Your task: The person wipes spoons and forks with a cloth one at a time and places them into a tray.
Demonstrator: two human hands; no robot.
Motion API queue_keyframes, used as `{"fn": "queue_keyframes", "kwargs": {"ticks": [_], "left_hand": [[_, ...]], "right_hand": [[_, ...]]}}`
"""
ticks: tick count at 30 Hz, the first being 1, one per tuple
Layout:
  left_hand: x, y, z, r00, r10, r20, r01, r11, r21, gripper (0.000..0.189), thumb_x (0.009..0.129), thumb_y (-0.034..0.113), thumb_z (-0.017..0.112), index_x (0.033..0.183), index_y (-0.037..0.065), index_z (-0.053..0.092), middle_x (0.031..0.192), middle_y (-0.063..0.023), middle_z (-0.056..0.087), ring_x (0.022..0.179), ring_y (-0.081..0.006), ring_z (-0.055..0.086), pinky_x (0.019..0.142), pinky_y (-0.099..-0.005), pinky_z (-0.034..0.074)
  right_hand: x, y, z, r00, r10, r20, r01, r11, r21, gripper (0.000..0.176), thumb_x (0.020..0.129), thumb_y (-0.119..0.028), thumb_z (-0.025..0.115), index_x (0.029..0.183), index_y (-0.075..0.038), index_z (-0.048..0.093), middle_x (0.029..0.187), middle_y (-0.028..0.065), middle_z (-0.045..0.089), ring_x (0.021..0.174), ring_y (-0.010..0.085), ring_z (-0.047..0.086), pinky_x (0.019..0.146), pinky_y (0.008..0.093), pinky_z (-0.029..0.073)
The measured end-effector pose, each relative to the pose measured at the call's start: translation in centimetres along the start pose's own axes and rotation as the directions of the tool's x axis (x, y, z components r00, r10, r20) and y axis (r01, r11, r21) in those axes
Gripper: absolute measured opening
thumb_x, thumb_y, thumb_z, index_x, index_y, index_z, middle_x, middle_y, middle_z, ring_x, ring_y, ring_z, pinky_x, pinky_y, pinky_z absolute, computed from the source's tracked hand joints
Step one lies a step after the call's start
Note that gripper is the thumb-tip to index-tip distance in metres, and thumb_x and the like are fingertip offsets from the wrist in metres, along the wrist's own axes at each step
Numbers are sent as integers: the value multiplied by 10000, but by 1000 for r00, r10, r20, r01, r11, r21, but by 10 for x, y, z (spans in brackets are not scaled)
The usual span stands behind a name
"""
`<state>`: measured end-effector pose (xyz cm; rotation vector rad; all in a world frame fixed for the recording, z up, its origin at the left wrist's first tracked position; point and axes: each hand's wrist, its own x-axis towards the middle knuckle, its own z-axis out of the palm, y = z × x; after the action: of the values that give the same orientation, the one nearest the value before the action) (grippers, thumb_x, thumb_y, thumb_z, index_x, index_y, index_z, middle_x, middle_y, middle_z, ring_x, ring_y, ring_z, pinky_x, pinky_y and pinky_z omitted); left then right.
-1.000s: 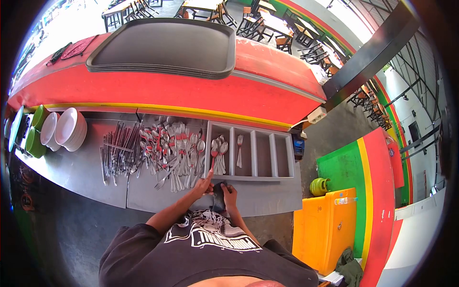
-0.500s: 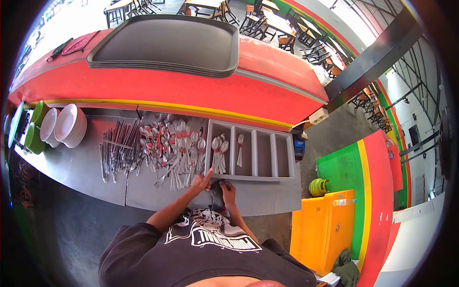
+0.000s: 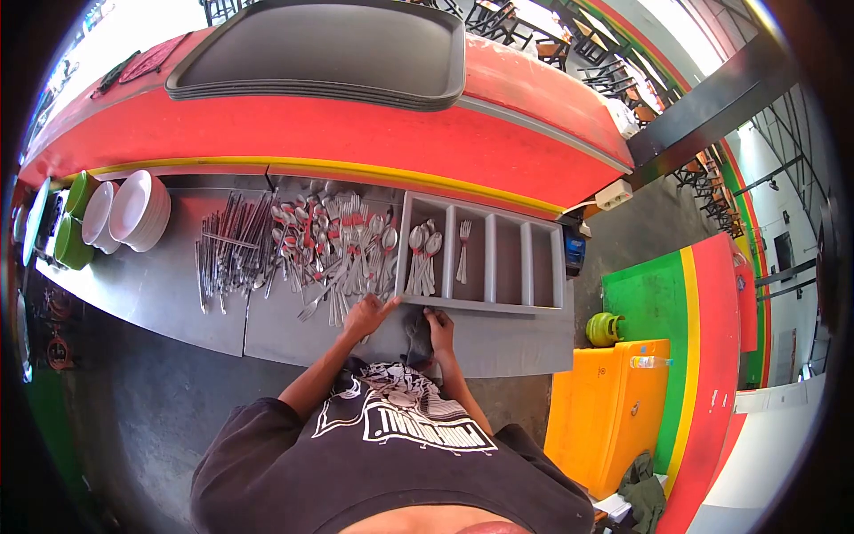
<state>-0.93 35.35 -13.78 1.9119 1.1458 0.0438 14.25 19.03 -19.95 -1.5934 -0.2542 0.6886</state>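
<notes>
My left hand (image 3: 366,317) is at the lower ends of the piled forks and spoons (image 3: 342,240), beside the near left corner of a grey cutlery tray (image 3: 480,307). Its fingers are curled, with the thumb side towards the tray; what they hold, if anything, is hidden. Near the tray's front edge, my right hand (image 3: 439,331) pinches a dark cloth (image 3: 416,336) that hangs close to my shirt. Several spoons (image 3: 424,254) lie in the leftmost compartment. The second compartment holds forks (image 3: 463,249).
Left of the forks and spoons lies a heap of chopsticks or thin metal utensils (image 3: 233,249). White bowls (image 3: 142,209) and green bowls (image 3: 73,240) stand farther left. Dark serving trays (image 3: 320,53) are stacked on the red ledge (image 3: 356,138). A yellow cooler box (image 3: 605,400) stands at right.
The view has tilted down slightly, so the counter sits higher in the picture. My left hand has drawn slightly left from the tray's corner. My right hand keeps the cloth.
</notes>
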Motion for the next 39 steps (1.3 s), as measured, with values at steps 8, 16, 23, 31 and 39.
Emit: {"fn": "queue_keyframes", "kwargs": {"ticks": [8,16,23,31,39], "left_hand": [[4,-29,3,995,58,-78,-59,998,-8,546,781,519,723,1023,67,534,843,-152,687,842,-370,672,728,-464,515],[6,-26,8,980,41,-194,-26,996,80,340,793,345,702,1000,121,551,862,-159,684,827,-376,667,715,-491,509],[4,-18,4,982,-4,-191,15,998,58,306,796,351,695,955,119,575,872,-169,688,861,-375,664,731,-484,505],[5,-19,3,976,33,-215,-14,996,89,294,797,357,699,919,118,578,805,-146,687,807,-365,672,676,-487,505],[6,-23,2,980,42,-194,-23,995,101,298,785,354,712,936,128,590,787,-150,684,796,-378,671,691,-493,512]], "right_hand": [[-3,-8,4,1000,-1,8,1,1000,23,208,892,-218,697,776,-50,657,717,-49,595,652,42,486,611,220,382],[3,3,1,1000,6,6,-7,1000,19,234,888,-205,703,756,-28,627,696,-62,538,656,44,433,588,234,346],[7,14,-1,1000,-21,-1,21,996,86,219,884,-197,706,764,-28,633,708,-52,561,667,49,460,608,232,365],[5,6,-6,998,47,47,-48,999,15,146,912,-164,663,886,-24,697,821,-25,645,752,53,543,700,222,424],[9,17,-7,999,20,29,-21,999,26,159,911,-169,662,902,-13,695,828,-12,657,759,60,555,701,224,430]]}}
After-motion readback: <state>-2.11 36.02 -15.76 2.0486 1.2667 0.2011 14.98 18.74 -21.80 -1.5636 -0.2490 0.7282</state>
